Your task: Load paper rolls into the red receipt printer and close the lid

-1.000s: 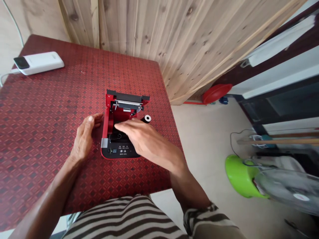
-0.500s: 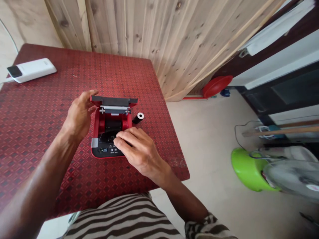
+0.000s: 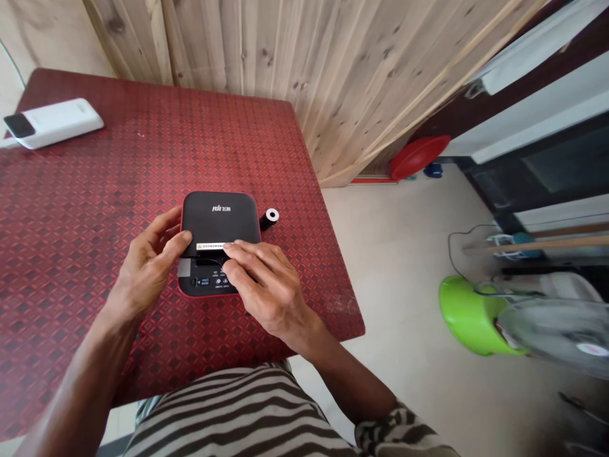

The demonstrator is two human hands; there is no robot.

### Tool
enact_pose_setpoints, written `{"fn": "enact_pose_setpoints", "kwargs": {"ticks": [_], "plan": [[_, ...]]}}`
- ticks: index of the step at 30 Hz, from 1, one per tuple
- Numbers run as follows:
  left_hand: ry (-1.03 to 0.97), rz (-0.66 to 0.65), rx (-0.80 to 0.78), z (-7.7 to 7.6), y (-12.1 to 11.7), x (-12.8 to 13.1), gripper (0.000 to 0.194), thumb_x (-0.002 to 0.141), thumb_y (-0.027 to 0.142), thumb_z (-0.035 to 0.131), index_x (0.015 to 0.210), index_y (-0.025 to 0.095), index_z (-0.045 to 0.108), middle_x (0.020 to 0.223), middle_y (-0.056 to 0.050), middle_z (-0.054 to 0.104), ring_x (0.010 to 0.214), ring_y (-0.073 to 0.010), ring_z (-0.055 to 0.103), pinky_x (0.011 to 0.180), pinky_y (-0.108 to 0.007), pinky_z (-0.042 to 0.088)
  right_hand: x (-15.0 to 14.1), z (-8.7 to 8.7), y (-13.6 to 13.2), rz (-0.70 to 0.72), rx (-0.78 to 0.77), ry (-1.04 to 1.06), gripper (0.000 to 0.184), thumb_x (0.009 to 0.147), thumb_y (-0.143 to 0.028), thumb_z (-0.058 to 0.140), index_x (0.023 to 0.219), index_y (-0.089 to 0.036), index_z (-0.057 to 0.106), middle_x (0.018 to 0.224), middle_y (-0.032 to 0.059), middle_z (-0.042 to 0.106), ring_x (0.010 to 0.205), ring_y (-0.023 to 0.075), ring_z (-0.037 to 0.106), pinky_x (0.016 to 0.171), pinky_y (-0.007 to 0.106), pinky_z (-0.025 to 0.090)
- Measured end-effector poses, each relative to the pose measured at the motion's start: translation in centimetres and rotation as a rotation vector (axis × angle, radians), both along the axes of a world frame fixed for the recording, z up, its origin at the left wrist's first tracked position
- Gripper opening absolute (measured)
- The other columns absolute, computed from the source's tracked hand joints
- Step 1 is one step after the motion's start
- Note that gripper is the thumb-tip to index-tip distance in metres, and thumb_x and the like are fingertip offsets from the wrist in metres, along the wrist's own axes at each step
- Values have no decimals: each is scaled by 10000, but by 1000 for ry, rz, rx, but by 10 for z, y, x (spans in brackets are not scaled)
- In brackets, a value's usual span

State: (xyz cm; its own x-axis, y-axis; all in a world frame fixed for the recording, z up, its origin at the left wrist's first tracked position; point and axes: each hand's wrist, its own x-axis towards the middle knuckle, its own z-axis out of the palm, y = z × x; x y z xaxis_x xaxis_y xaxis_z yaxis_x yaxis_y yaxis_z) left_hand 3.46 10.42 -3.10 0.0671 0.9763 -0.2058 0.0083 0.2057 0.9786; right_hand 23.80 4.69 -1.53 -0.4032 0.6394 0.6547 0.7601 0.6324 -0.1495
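Observation:
A small red-and-black printer (image 3: 216, 219) sits on the red patterned table (image 3: 95, 203) with its black lid down. My left hand (image 3: 147, 263) cups the printer's left side, thumb pressed on the lid's front edge. My right hand (image 3: 259, 279) lies over the front panel, fingers extended flat onto the lid's front edge and the button strip. A small black roll core with a white end (image 3: 269, 217) lies just right of the printer.
A white power bank (image 3: 50, 122) with a cable lies at the table's far left. A wooden plank wall stands behind. On the floor to the right are a red bowl (image 3: 416, 157), a green fan base (image 3: 469, 314) and dark furniture.
The printer's lid was open and upright; my left hand took its top edge and swung it down. It is now closed, with both hands pressing on its front edge.

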Motion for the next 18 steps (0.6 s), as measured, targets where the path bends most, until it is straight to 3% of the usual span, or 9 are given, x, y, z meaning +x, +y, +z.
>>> {"fn": "enact_pose_setpoints", "kwargs": {"ticks": [12, 18], "plan": [[209, -100, 138, 9, -2, 0, 601, 912, 534, 693, 1441, 254, 631, 1428, -76, 697, 1333, -321, 626, 1041, -432, 595, 0, -1, -4, -11, -64, 35, 180, 1019, -61, 564, 964, -156, 707, 1133, 82, 821, 1105, 199, 766, 960, 337, 611], [87, -21, 126, 4, -7, 0, 526, 895, 507, 730, 1354, 250, 700, 1368, -98, 727, 1271, -315, 672, 1109, -458, 537, 3, -1, -5, 16, -135, 45, 167, 1014, -63, 567, 1013, -163, 701, 1175, 82, 808, 1129, 195, 749, 1002, 358, 613]]}}
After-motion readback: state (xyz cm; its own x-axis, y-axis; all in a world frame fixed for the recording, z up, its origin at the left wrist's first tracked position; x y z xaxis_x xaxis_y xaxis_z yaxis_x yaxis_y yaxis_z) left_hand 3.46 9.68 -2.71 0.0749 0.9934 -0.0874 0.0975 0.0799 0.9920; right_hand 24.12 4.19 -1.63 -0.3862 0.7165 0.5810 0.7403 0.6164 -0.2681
